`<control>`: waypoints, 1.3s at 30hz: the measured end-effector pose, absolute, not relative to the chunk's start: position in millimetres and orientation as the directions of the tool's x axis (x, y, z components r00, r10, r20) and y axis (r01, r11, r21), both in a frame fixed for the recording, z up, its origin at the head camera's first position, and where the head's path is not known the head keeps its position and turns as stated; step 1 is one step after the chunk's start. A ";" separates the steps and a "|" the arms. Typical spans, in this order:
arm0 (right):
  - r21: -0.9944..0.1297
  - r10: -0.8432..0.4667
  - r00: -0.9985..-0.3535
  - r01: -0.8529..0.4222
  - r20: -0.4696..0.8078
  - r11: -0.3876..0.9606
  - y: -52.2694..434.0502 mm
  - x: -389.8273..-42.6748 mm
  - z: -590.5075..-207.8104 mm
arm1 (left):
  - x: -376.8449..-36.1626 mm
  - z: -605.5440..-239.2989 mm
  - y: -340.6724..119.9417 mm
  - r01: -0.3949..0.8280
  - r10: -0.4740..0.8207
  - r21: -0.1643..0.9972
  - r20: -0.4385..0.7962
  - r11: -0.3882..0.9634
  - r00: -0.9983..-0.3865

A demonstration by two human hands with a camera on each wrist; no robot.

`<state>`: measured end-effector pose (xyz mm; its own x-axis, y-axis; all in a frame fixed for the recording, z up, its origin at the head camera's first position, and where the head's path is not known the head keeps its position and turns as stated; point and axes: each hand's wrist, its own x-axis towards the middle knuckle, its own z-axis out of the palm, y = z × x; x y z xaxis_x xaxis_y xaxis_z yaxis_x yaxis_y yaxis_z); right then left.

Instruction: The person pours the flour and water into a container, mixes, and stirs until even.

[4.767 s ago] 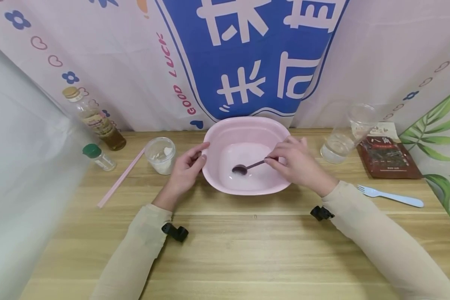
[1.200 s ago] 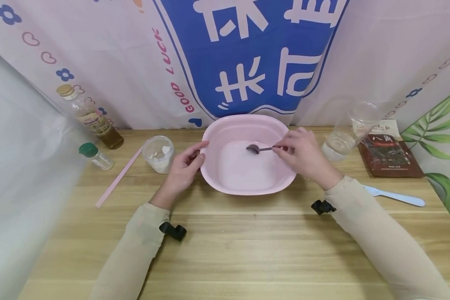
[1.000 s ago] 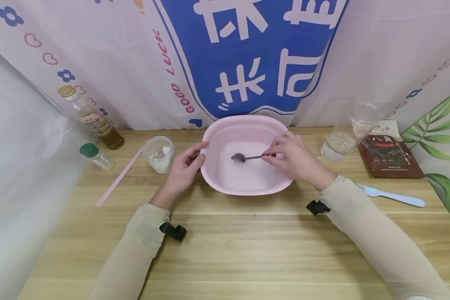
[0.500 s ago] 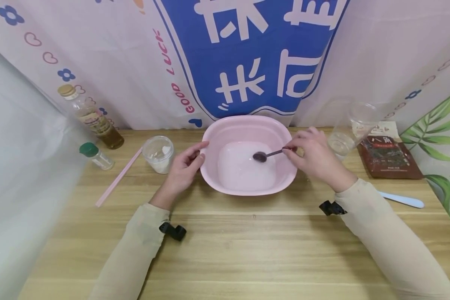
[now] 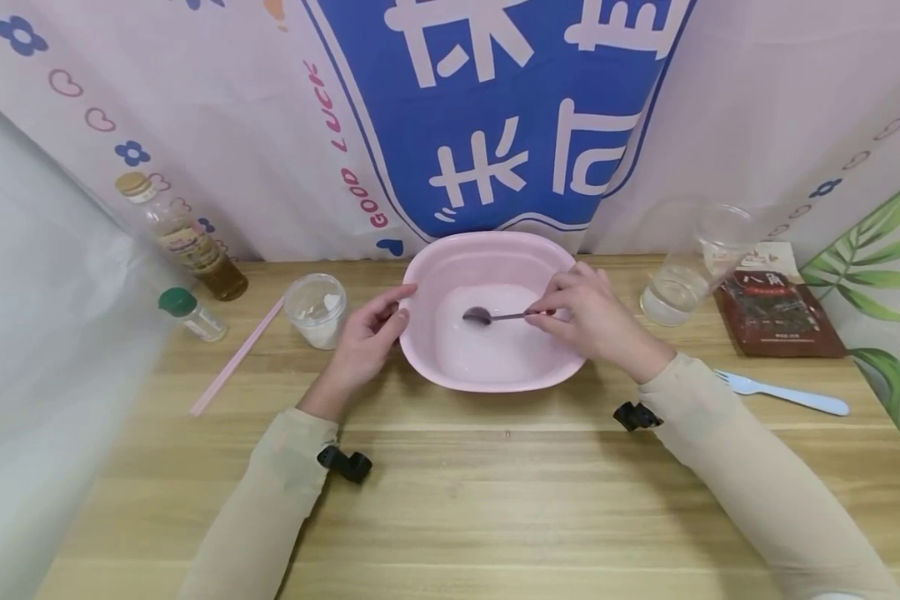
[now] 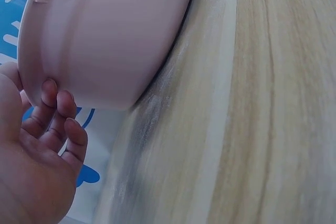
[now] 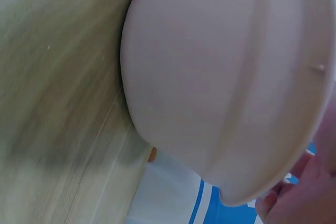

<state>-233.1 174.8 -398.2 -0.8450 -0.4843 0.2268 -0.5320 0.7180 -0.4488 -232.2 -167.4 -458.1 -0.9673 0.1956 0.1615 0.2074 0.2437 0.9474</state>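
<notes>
A pink plastic basin (image 5: 495, 379) with whitish liquid in its bottom stands against the curtain. My left hand (image 5: 371, 333) grips its left rim; in the left wrist view the fingers (image 6: 65, 103) curl under the rim from outside. Over the right rim reaches my right hand (image 5: 588, 317), pinching the handle of a dark spoon (image 5: 477, 316). The spoon's bowl lies low in the basin, left of its middle. In the right wrist view the basin wall (image 7: 199, 66) fills most of the picture, and the right hand (image 7: 310, 192) shows only at the corner, with the spoon hidden.
Left of the basin are a clear jar of white powder (image 5: 317, 312), pink chopsticks (image 5: 236, 358), a green-capped shaker (image 5: 192, 314) and an oil bottle (image 5: 195, 246). To the right stand a clear cup of water (image 5: 671, 296), a brown spice packet (image 5: 780, 312) and a pale blue fork (image 5: 787, 394).
The spoon has swept back and forth across the basin; since half a second ago my right hand has moved left with it. My left hand has stayed at the rim.
</notes>
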 end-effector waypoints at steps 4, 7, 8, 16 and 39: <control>-0.483 -0.506 -0.833 -0.545 0.222 0.686 180.9 -230.2 -396.2 | -232.3 -456.2 -166.5 0.201 0.205 0.946 0.150 0.253 -0.967; -0.494 -0.505 -0.833 -0.544 0.225 0.678 187.8 -228.8 -394.3 | -232.4 -455.4 -167.0 0.202 0.202 0.944 0.152 0.261 -0.968; -0.494 -0.499 -0.836 -0.542 0.229 0.680 190.2 -228.5 -393.9 | -232.5 -455.3 -167.3 0.203 0.200 0.943 0.153 0.262 -0.968; -0.465 -0.392 -0.852 -0.519 0.347 0.717 206.7 -230.4 -394.9 | -233.8 -454.4 -167.6 0.207 0.209 0.935 0.149 0.289 -0.966; -0.493 -0.444 -0.830 -0.557 0.336 0.669 188.6 -224.7 -407.5 | -232.2 -459.2 -168.2 0.218 0.201 0.937 0.166 0.272 -0.965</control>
<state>-224.7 188.6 -407.5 -0.8305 -0.4444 0.3360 -0.5571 0.6686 -0.4926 -232.2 -168.2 -459.2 -0.9655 0.2009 0.1659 0.2176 0.2716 0.9375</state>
